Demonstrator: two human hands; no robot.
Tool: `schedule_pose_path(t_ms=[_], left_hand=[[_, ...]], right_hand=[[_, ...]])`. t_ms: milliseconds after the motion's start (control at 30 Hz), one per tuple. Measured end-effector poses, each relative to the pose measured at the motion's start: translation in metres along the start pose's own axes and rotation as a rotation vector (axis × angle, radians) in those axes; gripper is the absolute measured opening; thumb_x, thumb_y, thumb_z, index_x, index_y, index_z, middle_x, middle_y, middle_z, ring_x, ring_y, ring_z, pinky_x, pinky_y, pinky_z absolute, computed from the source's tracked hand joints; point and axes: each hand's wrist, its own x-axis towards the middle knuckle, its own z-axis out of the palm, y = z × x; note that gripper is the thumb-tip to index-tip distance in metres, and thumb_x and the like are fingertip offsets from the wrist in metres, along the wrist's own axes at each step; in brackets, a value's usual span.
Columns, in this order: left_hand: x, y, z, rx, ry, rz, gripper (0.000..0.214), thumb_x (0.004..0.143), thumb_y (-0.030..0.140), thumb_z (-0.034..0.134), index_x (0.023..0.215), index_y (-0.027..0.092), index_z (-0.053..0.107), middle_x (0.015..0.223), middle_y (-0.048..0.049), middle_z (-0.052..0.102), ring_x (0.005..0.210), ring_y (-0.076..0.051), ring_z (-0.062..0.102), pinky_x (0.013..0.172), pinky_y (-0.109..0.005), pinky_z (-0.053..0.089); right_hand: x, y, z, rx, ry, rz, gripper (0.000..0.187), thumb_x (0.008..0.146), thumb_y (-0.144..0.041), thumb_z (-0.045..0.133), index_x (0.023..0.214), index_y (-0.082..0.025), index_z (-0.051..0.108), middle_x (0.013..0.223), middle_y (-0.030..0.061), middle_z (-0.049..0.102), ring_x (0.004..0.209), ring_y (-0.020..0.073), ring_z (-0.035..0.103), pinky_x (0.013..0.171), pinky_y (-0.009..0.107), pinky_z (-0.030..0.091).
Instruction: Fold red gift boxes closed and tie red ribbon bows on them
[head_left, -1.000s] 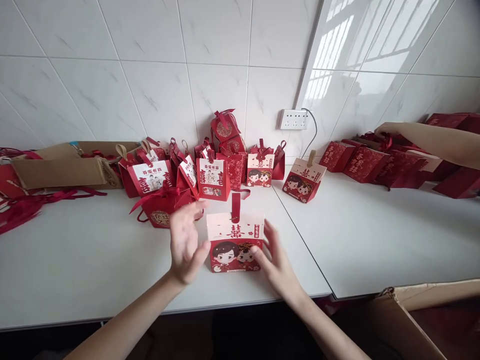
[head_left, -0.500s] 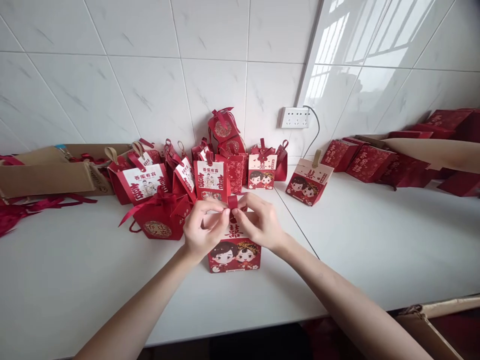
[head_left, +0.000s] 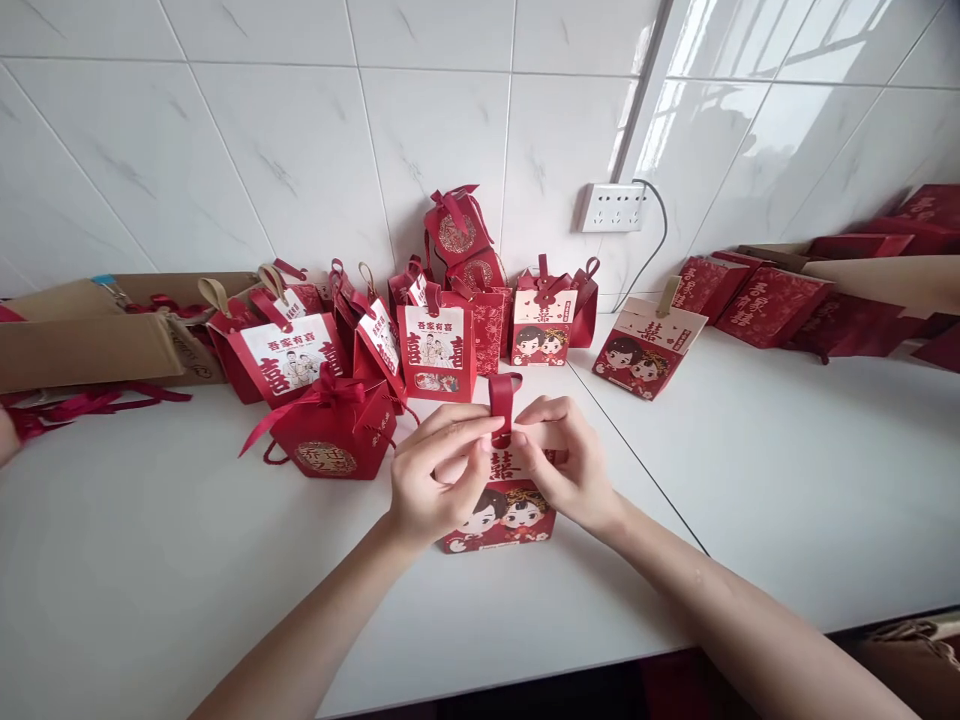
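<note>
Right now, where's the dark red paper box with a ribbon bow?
The bow box sits left of centre in the head view, on the white table, beside the left hand pinching a red loop handle.

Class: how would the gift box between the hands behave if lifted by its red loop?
The gift box looks like thin folded card, probably light and easily crushed. Its red loop is narrow, so the box might swing.

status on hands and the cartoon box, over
Left hand and right hand pinch gift box top at ribbon loop. Box upright on table. Bow-tied red box close by left hand.
</note>
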Motion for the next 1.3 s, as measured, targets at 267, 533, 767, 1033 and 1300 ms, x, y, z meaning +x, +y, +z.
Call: schedule_pose_path(t_ms=[267,533,767,1033,1300], left_hand=[[0.001,0.001,0.003,0.06,0.037,0.02,0.024,0.078,0.004,0.063,0.094,0.021,0.069,0.086,-0.0007,0.069,0.075,-0.01,0.066,0.065,-0.019,0.057],[0.0,0.004,0.006,0.07,0.024,0.017,0.024,0.078,0.004,0.063,0.094,0.021,0.069,0.087,-0.001,0.07,0.078,-0.012,0.067,0.069,-0.022,0.057],[0.0,0.004,0.006,0.091,0.023,0.035,0.023,0.079,0.004,0.062,0.094,0.02,0.068,0.087,-0.0011,0.07,0.078,-0.011,0.067,0.071,-0.021,0.057],[0.002,0.005,0.006,0.114,0.02,0.057,0.022,0.078,0.003,0.062,0.092,0.018,0.068,0.087,-0.0014,0.07,0.077,-0.01,0.067,0.07,-0.02,0.056],[0.001,0.004,0.006,0.092,0.02,0.055,0.025,0.077,0.001,0.063,0.094,0.019,0.068,0.088,-0.0014,0.07,0.078,-0.01,0.066,0.07,-0.019,0.056]], right_hand=[[0.004,-0.004,-0.004,-0.019,0.054,0.006,0.007,0.09,-0.022,0.049,0.086,-0.021,0.055,0.079,0.0024,0.058,0.073,0.0136,0.056,0.065,0.029,0.048],[0.015,-0.017,-0.007,0.044,0.098,0.104,0.008,0.085,-0.021,0.055,0.079,-0.021,0.06,0.075,0.0012,0.058,0.069,0.013,0.056,0.059,0.026,0.049],[0.014,-0.019,-0.006,-0.021,0.109,0.094,0.01,0.082,-0.016,0.057,0.073,-0.02,0.057,0.07,-0.0004,0.058,0.062,0.0108,0.054,0.056,0.024,0.047],[0.014,-0.019,-0.007,-0.037,0.102,0.14,0.012,0.079,-0.012,0.052,0.071,-0.02,0.049,0.069,-0.0013,0.052,0.062,0.0109,0.052,0.056,0.024,0.046],[0.014,-0.014,-0.01,-0.035,0.087,0.041,0.006,0.083,-0.016,0.054,0.079,-0.02,0.054,0.076,0.0005,0.056,0.069,0.0122,0.055,0.064,0.027,0.049]])
